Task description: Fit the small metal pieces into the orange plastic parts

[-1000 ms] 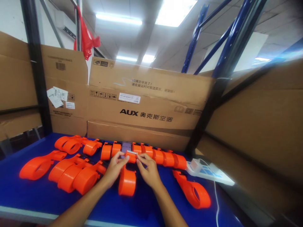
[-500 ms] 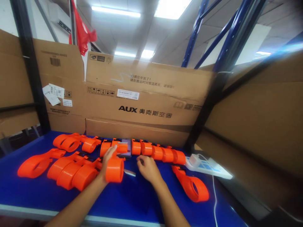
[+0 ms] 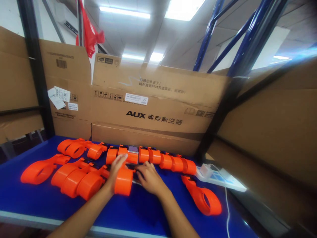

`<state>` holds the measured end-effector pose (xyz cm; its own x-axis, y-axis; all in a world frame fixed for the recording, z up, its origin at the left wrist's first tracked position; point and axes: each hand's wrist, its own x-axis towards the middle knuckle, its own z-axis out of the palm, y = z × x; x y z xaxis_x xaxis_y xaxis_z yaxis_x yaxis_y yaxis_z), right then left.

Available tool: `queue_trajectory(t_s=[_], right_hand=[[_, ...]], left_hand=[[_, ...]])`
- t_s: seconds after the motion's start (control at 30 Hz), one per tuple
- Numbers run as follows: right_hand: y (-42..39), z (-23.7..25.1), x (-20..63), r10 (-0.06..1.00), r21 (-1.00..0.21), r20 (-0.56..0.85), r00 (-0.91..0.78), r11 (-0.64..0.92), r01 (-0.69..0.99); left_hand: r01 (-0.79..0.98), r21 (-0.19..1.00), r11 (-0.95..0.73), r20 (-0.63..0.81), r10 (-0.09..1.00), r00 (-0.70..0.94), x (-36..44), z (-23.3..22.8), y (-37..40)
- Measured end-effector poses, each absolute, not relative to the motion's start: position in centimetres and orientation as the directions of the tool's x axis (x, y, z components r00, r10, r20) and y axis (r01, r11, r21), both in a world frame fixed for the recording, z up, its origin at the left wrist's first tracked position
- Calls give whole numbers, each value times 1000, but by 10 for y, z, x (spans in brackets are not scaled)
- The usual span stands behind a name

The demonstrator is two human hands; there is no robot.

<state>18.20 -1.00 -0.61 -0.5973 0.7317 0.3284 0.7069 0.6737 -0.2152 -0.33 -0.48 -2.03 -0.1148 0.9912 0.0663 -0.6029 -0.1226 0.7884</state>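
Note:
In the head view my left hand (image 3: 116, 172) is closed around an orange ring-shaped plastic part (image 3: 123, 181), holding it above the blue table. The wide ring hangs on the inner side of the hand, toward my right hand. My right hand (image 3: 150, 178) is beside it with fingers curled, the fingertips close to the part's narrow end. What these fingertips pinch is too small and blurred to name. A thin shiny strip (image 3: 136, 181) shows between the ring and my right hand. Behind the hands stands a device with a lit screen (image 3: 133, 149), partly covered by orange plastic.
Several like orange parts (image 3: 170, 162) with black pieces line the back of the blue table (image 3: 29, 201); more lie at left (image 3: 84, 183). One part (image 3: 209, 201) lies at right, near a white power strip (image 3: 220, 177) and its cable. A cardboard wall (image 3: 153, 132) closes the back.
My right hand has moved left, up to the orange part in my left hand. My left hand, still holding it, has shifted slightly right and down. The view has shifted slightly.

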Motion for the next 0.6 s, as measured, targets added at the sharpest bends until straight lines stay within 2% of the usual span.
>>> queue_trajectory(t_s=[0.37,0.6], right_hand=[[-2,-15,189,710,-171,419,-566,674,718],[-2,-19,192,748,-164,376,-547,634,755]], left_hand=[[-477,872,-111,95,994,-57,-2,-23,-3],[-428,895,-124,100,992,-78,2,-24,-3]])
